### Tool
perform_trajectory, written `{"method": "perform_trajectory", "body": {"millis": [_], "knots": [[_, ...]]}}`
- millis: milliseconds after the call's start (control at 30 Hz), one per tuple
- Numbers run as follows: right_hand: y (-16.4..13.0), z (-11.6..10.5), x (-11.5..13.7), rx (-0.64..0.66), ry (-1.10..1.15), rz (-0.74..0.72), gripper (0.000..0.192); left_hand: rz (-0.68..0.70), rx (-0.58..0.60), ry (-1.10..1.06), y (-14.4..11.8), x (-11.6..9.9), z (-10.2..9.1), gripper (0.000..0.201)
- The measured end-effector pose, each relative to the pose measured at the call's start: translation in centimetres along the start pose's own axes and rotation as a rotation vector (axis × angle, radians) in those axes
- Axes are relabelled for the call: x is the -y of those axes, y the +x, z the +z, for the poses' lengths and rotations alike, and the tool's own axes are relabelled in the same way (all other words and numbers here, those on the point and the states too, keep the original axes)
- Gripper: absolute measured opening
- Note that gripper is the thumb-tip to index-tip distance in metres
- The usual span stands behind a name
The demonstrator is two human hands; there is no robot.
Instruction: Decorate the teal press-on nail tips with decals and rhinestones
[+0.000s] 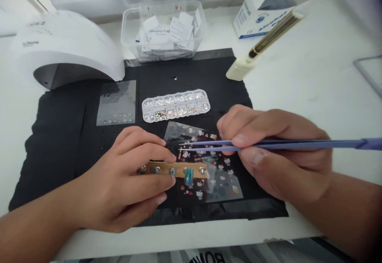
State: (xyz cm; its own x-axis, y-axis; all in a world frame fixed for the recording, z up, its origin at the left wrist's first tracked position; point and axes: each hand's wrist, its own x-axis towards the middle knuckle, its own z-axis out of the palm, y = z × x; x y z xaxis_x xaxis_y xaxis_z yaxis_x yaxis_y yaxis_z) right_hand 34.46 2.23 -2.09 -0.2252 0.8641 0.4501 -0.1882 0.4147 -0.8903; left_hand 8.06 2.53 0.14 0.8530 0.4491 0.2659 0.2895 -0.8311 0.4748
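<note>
My left hand (131, 179) grips a narrow wooden nail display stand (179, 169), its fingers along both long edges. Round metal studs run along the strip, and a shiny teal false nail (189, 176) sits on one near the right end. Between thumb and fingers, my right hand (274, 151) pinches purple tweezers (283, 144). Their two thin tips are slightly apart, above the strip, with nothing I can make out between them. Beneath lie clear sticker sheets (229, 181) printed with small white cat figures with red bows.
A lidded rhinestone case (176, 106) and another clear sticker sheet (116, 104) lie on the black mat (68, 147). Behind stand a white nail lamp (71, 52), a plastic tub (164, 50) of alcohol pads and an alcohol pad box (259, 20). A cream-and-gold handheld device (241, 66) stands at right.
</note>
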Motion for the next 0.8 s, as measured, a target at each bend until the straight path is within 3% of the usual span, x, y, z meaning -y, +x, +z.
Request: {"method": "perform_trajectory", "body": {"millis": [167, 467, 800], "knots": [[0.01, -0.11, -0.08, 0.053, -0.032, -0.010, 0.019, -0.001, 0.003, -0.017, -0.03, 0.08, -0.07, 0.023], [-0.08, 0.01, -0.53, 0.034, -0.020, -0.031, 0.015, 0.020, 0.002, -0.041, -0.25, 0.13, -0.08, 0.026], [-0.36, -0.06, -0.41, 0.022, 0.027, 0.029, 0.015, 0.005, -0.139, -0.100, -0.60, 0.27, -0.46, 0.028]]}}
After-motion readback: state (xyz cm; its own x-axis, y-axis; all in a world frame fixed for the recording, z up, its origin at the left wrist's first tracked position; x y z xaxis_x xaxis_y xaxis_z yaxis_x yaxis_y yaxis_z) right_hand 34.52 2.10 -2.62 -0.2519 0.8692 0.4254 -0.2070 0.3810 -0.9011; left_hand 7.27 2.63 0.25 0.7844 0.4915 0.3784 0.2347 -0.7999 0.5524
